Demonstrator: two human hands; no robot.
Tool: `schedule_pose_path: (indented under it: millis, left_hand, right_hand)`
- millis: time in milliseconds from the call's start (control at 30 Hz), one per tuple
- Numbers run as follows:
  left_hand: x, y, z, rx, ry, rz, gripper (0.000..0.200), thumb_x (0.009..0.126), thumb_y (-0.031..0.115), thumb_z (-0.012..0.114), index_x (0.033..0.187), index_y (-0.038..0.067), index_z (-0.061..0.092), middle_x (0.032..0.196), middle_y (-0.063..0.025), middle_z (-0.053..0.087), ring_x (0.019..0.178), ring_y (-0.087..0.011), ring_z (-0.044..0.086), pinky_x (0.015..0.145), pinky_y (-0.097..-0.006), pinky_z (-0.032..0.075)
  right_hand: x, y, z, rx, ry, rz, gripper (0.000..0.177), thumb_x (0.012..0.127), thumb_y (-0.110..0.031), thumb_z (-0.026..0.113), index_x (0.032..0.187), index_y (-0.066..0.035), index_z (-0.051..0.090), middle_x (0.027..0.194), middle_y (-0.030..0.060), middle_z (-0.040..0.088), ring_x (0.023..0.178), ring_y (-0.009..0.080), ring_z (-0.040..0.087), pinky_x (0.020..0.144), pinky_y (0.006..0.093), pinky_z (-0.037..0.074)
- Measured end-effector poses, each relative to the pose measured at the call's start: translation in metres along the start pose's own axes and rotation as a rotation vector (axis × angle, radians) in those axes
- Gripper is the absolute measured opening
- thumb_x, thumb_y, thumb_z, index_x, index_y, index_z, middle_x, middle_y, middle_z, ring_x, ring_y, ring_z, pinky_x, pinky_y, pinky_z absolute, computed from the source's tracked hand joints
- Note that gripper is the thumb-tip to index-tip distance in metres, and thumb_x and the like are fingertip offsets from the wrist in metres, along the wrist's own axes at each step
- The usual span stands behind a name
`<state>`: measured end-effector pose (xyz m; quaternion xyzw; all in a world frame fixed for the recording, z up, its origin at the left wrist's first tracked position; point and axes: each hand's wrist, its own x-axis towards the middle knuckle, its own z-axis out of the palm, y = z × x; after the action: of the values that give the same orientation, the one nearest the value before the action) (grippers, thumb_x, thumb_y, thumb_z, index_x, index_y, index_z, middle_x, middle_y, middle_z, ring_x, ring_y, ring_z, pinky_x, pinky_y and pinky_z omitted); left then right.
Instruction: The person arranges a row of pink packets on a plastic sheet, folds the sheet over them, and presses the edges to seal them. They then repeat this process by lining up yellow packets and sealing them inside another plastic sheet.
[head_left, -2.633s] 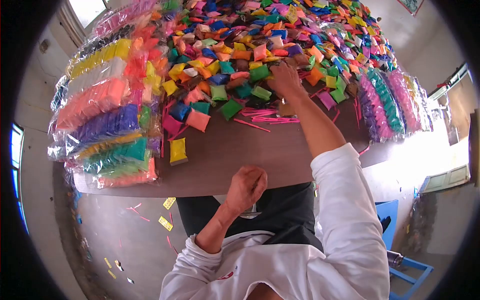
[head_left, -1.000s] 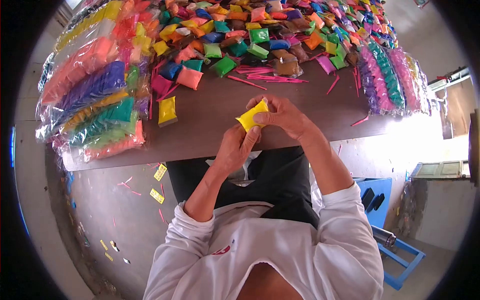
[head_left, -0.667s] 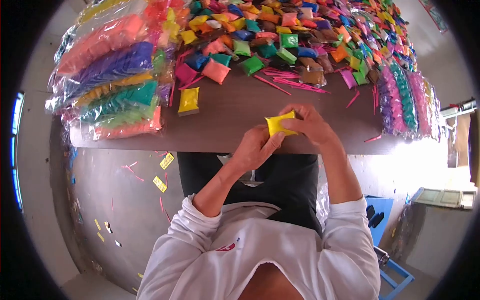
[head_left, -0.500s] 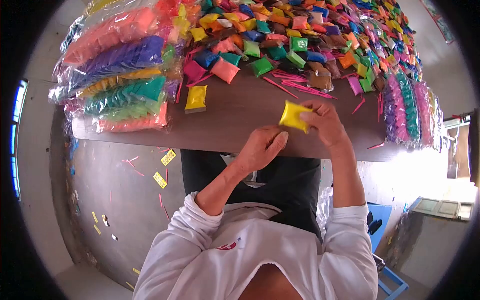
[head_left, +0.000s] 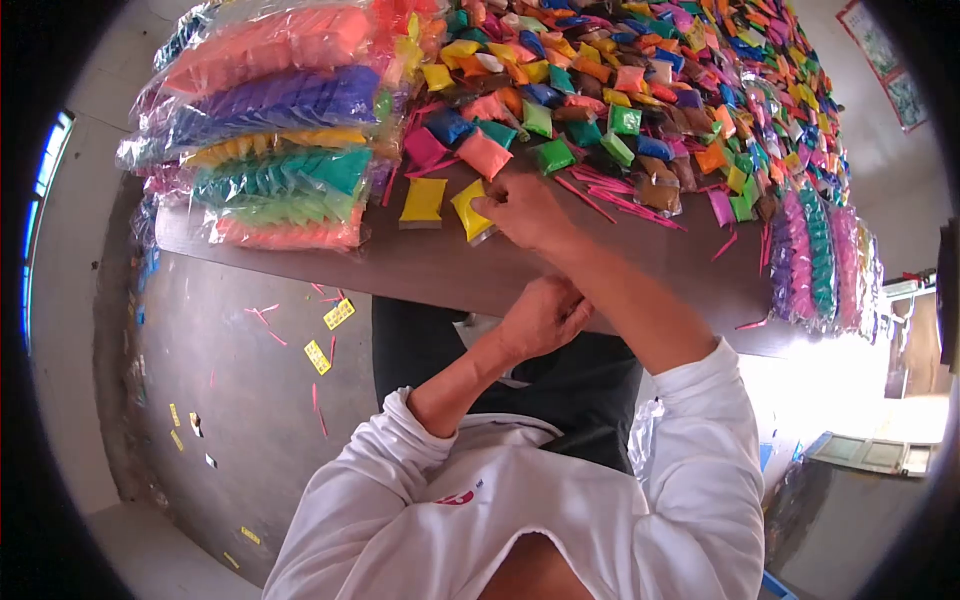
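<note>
My right hand (head_left: 527, 212) pinches a small yellow packet (head_left: 470, 210) by its right edge, at the tabletop. Just left of it lies another yellow packet (head_left: 424, 201), flat on the table (head_left: 330, 262). A salmon packet (head_left: 486, 150) and a magenta packet (head_left: 425, 148) rest right behind them. My left hand (head_left: 546, 316) is closed at the table's front edge, under my right forearm; its curled fingers hide whatever may be inside.
Clear bags of packets in rows (head_left: 280, 170) are stacked at the left. A large heap of small coloured packets (head_left: 640, 90) covers the back. Pink strips (head_left: 625, 200) lie before it. More bagged rows (head_left: 820, 260) stand at the right. Yellow cards (head_left: 318, 357) litter the floor.
My right hand has carried the yellow packet leftward, beside the other yellow packet, crossing over my left hand. My left hand stays closed near the table edge. The view has shifted slightly.
</note>
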<state>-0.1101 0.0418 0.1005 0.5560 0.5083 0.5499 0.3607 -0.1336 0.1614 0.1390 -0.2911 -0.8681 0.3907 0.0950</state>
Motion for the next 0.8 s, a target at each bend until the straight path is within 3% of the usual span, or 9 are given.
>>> schedule_pose_path:
  millis: [33, 100, 167, 267, 367, 467, 633, 767, 800]
  left_hand:
    - [0.002, -0.009, 0.003, -0.018, 0.013, 0.104, 0.015, 0.093, 0.006, 0.053, 0.103, -0.004, 0.059, 0.089, -0.0148, 0.062, 0.080, -0.0232, 0.057, 0.073, -0.0354, 0.048]
    - [0.002, -0.014, 0.003, 0.004, 0.010, 0.187, 0.018, 0.093, 0.003, 0.053, 0.109, -0.005, 0.058, 0.096, -0.0130, 0.063, 0.088, -0.0154, 0.058, 0.079, -0.0320, 0.049]
    - [-0.001, -0.009, -0.001, 0.086, -0.023, 0.137, 0.020, 0.092, 0.002, 0.055, 0.110, -0.004, 0.058, 0.106, -0.0155, 0.064, 0.096, -0.0191, 0.060, 0.085, -0.0340, 0.049]
    - [-0.001, -0.006, -0.005, 0.232, -0.076, 0.102, 0.024, 0.088, -0.002, 0.054, 0.112, -0.003, 0.058, 0.108, -0.0166, 0.063, 0.095, -0.0267, 0.061, 0.086, -0.0348, 0.049]
    - [-0.001, -0.013, 0.001, 0.023, -0.075, 0.071, 0.025, 0.087, -0.002, 0.052, 0.112, -0.003, 0.058, 0.104, -0.0200, 0.062, 0.092, -0.0358, 0.060, 0.085, -0.0359, 0.049]
    - [-0.001, -0.003, -0.004, 0.174, -0.049, 0.165, 0.025, 0.088, -0.002, 0.050, 0.112, -0.005, 0.057, 0.100, -0.0185, 0.063, 0.090, -0.0304, 0.061, 0.084, -0.0352, 0.049]
    - [0.002, -0.016, 0.000, 0.010, -0.001, 0.180, 0.023, 0.089, -0.002, 0.051, 0.111, -0.004, 0.057, 0.096, -0.0163, 0.063, 0.085, -0.0254, 0.061, 0.080, -0.0337, 0.049]
    - [-0.003, -0.010, 0.000, 0.023, -0.015, 0.033, 0.008, 0.092, 0.001, 0.054, 0.098, -0.002, 0.058, 0.084, -0.0149, 0.059, 0.073, -0.0246, 0.058, 0.070, -0.0332, 0.048]
    - [-0.002, -0.007, -0.001, 0.059, -0.005, 0.065, 0.007, 0.090, 0.004, 0.054, 0.091, -0.001, 0.058, 0.082, -0.0167, 0.059, 0.075, -0.0303, 0.058, 0.070, -0.0378, 0.047]
  right_hand:
    - [0.001, -0.001, 0.004, -0.064, 0.026, -0.006, 0.033, 0.084, -0.031, 0.069, 0.088, 0.001, 0.065, 0.081, 0.0171, 0.066, 0.078, 0.0284, 0.067, 0.068, 0.0428, 0.052]
    - [0.001, -0.003, 0.008, -0.196, 0.079, -0.018, 0.035, 0.084, -0.036, 0.068, 0.082, -0.001, 0.065, 0.080, 0.0196, 0.066, 0.079, 0.0356, 0.067, 0.070, 0.0474, 0.049]
    - [0.000, -0.006, 0.006, -0.295, 0.038, 0.007, 0.038, 0.085, -0.039, 0.067, 0.080, -0.002, 0.065, 0.081, 0.0199, 0.066, 0.080, 0.0385, 0.066, 0.070, 0.0480, 0.049]
    - [0.001, -0.001, 0.006, -0.361, 0.014, -0.011, 0.041, 0.086, -0.043, 0.064, 0.076, -0.003, 0.065, 0.080, 0.0198, 0.066, 0.079, 0.0395, 0.065, 0.068, 0.0488, 0.049]
    - [-0.002, -0.004, 0.001, -0.314, -0.007, -0.032, 0.044, 0.088, -0.045, 0.061, 0.075, -0.003, 0.065, 0.078, 0.0196, 0.065, 0.077, 0.0393, 0.064, 0.068, 0.0499, 0.048]
    - [-0.006, -0.009, 0.003, -0.291, -0.010, -0.110, 0.044, 0.089, -0.045, 0.060, 0.075, -0.003, 0.066, 0.076, 0.0195, 0.065, 0.076, 0.0391, 0.063, 0.068, 0.0501, 0.048]
    - [0.007, -0.007, 0.012, -0.361, -0.050, -0.129, 0.040, 0.088, -0.042, 0.060, 0.079, -0.004, 0.069, 0.078, 0.0190, 0.066, 0.077, 0.0386, 0.064, 0.070, 0.0491, 0.049]
    - [0.016, -0.019, 0.002, -0.379, -0.088, -0.092, 0.033, 0.087, -0.036, 0.062, 0.084, -0.005, 0.072, 0.083, 0.0205, 0.068, 0.079, 0.0395, 0.066, 0.072, 0.0497, 0.051]
    - [0.022, -0.020, -0.001, -0.368, -0.085, -0.118, 0.031, 0.086, -0.034, 0.062, 0.084, -0.005, 0.073, 0.083, 0.0210, 0.068, 0.080, 0.0395, 0.066, 0.072, 0.0493, 0.051]
